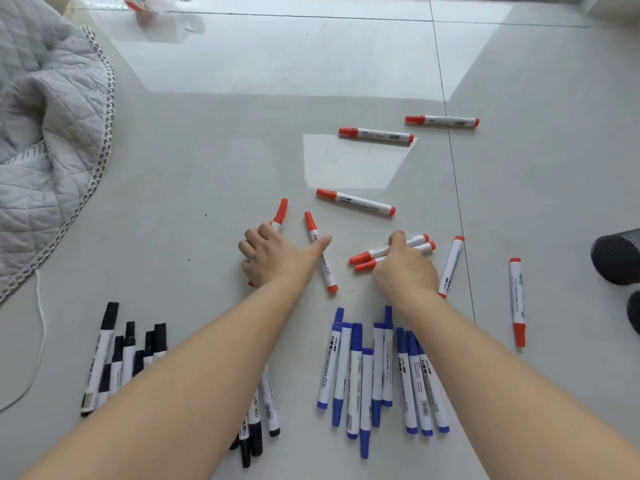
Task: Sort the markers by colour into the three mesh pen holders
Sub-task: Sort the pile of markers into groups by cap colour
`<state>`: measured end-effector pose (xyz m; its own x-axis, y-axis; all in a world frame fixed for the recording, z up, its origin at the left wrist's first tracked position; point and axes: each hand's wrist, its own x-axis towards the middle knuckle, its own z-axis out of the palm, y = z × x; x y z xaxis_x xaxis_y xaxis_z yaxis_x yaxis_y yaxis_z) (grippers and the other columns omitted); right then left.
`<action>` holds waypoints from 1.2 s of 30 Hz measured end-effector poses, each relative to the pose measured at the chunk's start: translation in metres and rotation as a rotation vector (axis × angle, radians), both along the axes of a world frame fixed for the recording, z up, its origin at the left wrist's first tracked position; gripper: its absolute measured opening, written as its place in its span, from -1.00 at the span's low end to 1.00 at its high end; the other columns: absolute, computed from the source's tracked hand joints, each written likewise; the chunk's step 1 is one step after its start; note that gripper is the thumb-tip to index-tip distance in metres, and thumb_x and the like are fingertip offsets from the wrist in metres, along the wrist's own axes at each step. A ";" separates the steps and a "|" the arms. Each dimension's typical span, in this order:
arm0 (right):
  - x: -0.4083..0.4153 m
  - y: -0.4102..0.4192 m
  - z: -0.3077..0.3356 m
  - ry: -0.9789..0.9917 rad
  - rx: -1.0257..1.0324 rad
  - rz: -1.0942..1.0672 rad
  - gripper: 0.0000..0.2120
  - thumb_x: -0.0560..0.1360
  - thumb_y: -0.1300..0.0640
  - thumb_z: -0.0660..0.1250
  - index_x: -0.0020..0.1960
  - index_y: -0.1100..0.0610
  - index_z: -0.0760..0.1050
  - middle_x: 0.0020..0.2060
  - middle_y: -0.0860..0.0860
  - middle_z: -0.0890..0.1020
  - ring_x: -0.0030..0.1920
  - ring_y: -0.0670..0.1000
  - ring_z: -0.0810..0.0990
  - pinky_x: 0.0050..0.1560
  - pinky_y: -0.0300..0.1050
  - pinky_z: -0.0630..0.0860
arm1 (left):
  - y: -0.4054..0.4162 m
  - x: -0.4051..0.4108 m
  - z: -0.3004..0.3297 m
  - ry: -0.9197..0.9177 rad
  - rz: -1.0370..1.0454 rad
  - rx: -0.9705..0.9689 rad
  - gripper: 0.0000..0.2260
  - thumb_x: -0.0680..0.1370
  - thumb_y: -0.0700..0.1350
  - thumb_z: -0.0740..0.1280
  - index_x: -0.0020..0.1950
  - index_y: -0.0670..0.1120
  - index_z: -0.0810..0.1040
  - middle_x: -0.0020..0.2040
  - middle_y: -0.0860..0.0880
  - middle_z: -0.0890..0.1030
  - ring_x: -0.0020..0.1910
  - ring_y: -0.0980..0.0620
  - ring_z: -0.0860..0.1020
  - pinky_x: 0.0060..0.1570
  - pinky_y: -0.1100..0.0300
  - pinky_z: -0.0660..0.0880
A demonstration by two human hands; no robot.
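Down on the pale tiled floor (207, 150), both bare arms reach forward from the bottom of my head view. Left hand (277, 258): fingers curled over a red marker (281, 211), whose red cap sticks out past the knuckles; thumb stretched out to the right, its tip over the barrel of a second red marker (320, 252) that lies just beside the hand. Right hand (405, 268): fingers curled down onto a pair of red markers (391, 252) lying side by side and touching, caps pointing left; I read this as a grip, though the fingertips are hidden under the hand.

Loose red markers further out: one (356, 201) between and beyond the hands, two more (376, 135) (442, 121) well apart toward the far side, one (451, 266) just right of the right hand, one (517, 301) off alone to the right.

Nearer me, the blue markers (377, 372) lie in a rough row under the right forearm. Black markers (121, 358) are grouped at lower left, partly hidden by the left forearm.

A dark mesh pen holder (618, 256) shows at the right edge, cut off by the frame. Grey quilted blanket (45, 133) at far left, a thin white cord (40, 341) trailing below it.
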<state>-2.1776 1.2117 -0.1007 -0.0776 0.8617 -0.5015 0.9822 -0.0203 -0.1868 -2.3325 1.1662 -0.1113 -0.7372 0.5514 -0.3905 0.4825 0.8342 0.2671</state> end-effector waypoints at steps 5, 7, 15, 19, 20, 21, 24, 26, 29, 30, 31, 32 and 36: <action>0.011 0.008 0.001 -0.122 0.110 0.241 -0.67 0.46 0.30 0.16 0.21 0.13 0.26 -0.29 0.08 0.44 -0.32 0.10 0.42 -0.47 -0.16 0.24 | 0.002 0.013 -0.011 0.199 -0.198 -0.089 -0.31 0.38 0.35 0.26 0.29 -0.12 0.28 0.21 -0.10 0.37 0.20 -0.09 0.35 0.05 0.01 0.34; 0.008 0.014 0.002 -0.131 0.159 0.314 -0.77 0.47 0.30 0.15 0.12 0.15 0.33 -0.32 0.06 0.40 -0.32 0.10 0.38 -0.43 -0.14 0.23 | -0.004 0.010 -0.016 0.201 -0.255 -0.061 -0.45 0.48 0.28 0.19 0.25 -0.13 0.31 0.19 -0.11 0.39 0.17 -0.09 0.38 0.01 0.01 0.37; 0.009 0.017 0.013 -0.108 0.369 0.394 -0.73 0.51 -0.01 0.20 -0.08 0.16 0.56 -0.18 0.05 0.36 -0.08 0.07 0.30 -0.18 -0.10 0.18 | 0.000 -0.013 -0.013 0.127 -0.349 0.002 -0.77 0.54 -0.05 0.21 0.08 -0.18 0.35 0.03 -0.17 0.54 -0.16 -0.15 0.43 -0.25 0.07 0.32; 0.039 0.014 0.020 0.160 0.345 -0.015 -0.76 0.50 0.05 0.20 -0.08 0.19 0.54 -0.09 0.03 0.41 -0.15 0.06 0.44 -0.29 -0.19 0.26 | 0.028 -0.008 -0.001 0.138 -0.468 0.125 -0.84 0.55 -0.10 0.21 0.08 -0.15 0.37 0.01 -0.15 0.52 -0.26 -0.16 0.40 -0.30 0.09 0.27; 0.049 0.013 0.019 0.243 0.319 -0.164 -0.81 0.52 0.09 0.19 -0.04 0.19 0.51 -0.09 0.03 0.42 -0.23 0.05 0.44 -0.35 -0.19 0.24 | 0.038 -0.003 0.002 0.155 -0.524 0.155 -0.82 0.55 -0.10 0.23 0.10 -0.14 0.39 0.03 -0.14 0.51 -0.25 -0.18 0.43 -0.31 0.10 0.28; 0.059 0.013 0.016 0.280 0.305 -0.261 -0.83 0.53 0.12 0.18 -0.01 0.18 0.48 -0.09 0.04 0.46 -0.26 0.05 0.43 -0.36 -0.17 0.24 | 0.048 0.004 0.005 0.163 -0.581 0.181 -0.81 0.54 -0.09 0.25 0.12 -0.12 0.42 0.05 -0.12 0.49 -0.27 -0.17 0.43 -0.31 0.11 0.29; 0.087 0.010 0.006 0.289 0.258 -0.392 -0.87 0.55 0.15 0.15 0.04 0.18 0.42 -0.15 0.08 0.54 -0.25 0.08 0.42 -0.31 -0.13 0.26 | 0.072 0.020 0.009 0.155 -0.738 0.177 -0.76 0.51 -0.06 0.32 0.16 -0.05 0.45 0.14 -0.08 0.41 -0.31 -0.11 0.38 -0.32 0.12 0.31; 0.102 0.011 0.001 0.283 0.256 -0.486 -0.86 0.54 0.16 0.16 0.05 0.18 0.41 -0.12 0.12 0.56 -0.21 0.10 0.42 -0.27 -0.11 0.28 | 0.083 0.026 0.009 0.170 -0.812 0.100 -0.75 0.52 -0.05 0.31 0.19 -0.02 0.45 0.20 -0.06 0.37 -0.29 -0.11 0.41 -0.32 0.12 0.32; 0.131 0.011 0.000 0.191 0.292 -0.566 -0.87 0.52 0.17 0.18 0.04 0.19 0.41 -0.05 0.15 0.53 -0.21 0.11 0.36 -0.21 -0.10 0.27 | 0.091 0.030 0.007 0.223 -0.872 -0.027 -0.76 0.56 -0.11 0.24 0.22 -0.05 0.43 0.16 -0.08 0.42 -0.14 -0.16 0.51 -0.31 0.11 0.33; 0.142 0.010 0.001 0.143 0.296 -0.561 -0.86 0.52 0.16 0.19 0.04 0.19 0.42 -0.04 0.15 0.51 -0.22 0.12 0.35 -0.21 -0.09 0.27 | 0.092 0.033 0.007 0.241 -0.881 -0.050 -0.77 0.56 -0.14 0.21 0.21 -0.07 0.43 0.13 -0.09 0.44 -0.09 -0.17 0.52 -0.30 0.11 0.33; 0.153 0.009 0.003 0.097 0.292 -0.550 -0.83 0.52 0.15 0.20 0.07 0.19 0.42 -0.02 0.15 0.49 -0.24 0.13 0.35 -0.21 -0.09 0.27 | 0.094 0.036 0.006 0.253 -0.891 -0.064 -0.78 0.55 -0.17 0.20 0.19 -0.08 0.43 0.09 -0.10 0.46 -0.07 -0.18 0.53 -0.30 0.10 0.32; 0.162 0.007 0.004 0.060 0.277 -0.535 -0.80 0.51 0.12 0.22 0.10 0.18 0.42 -0.01 0.15 0.48 -0.25 0.13 0.35 -0.22 -0.08 0.27 | 0.096 0.040 0.006 0.256 -0.904 -0.074 -0.79 0.53 -0.18 0.21 0.16 -0.09 0.44 0.06 -0.10 0.48 -0.07 -0.17 0.53 -0.30 0.11 0.32; 0.183 0.000 0.004 0.011 0.167 -0.509 -0.70 0.50 0.00 0.25 0.14 0.15 0.42 0.00 0.11 0.47 -0.23 0.13 0.39 -0.21 -0.10 0.30 | 0.099 0.066 0.014 0.223 -1.035 -0.054 -0.81 0.43 -0.09 0.29 0.02 -0.07 0.48 -0.05 -0.05 0.54 -0.04 -0.08 0.50 -0.28 0.15 0.33</action>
<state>-1.9944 1.2113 -0.0968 0.3662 0.8596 -0.3563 0.8539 -0.4626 -0.2384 -2.2666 1.2654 -0.0976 0.0237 0.9376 -0.3470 0.9982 -0.0032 0.0596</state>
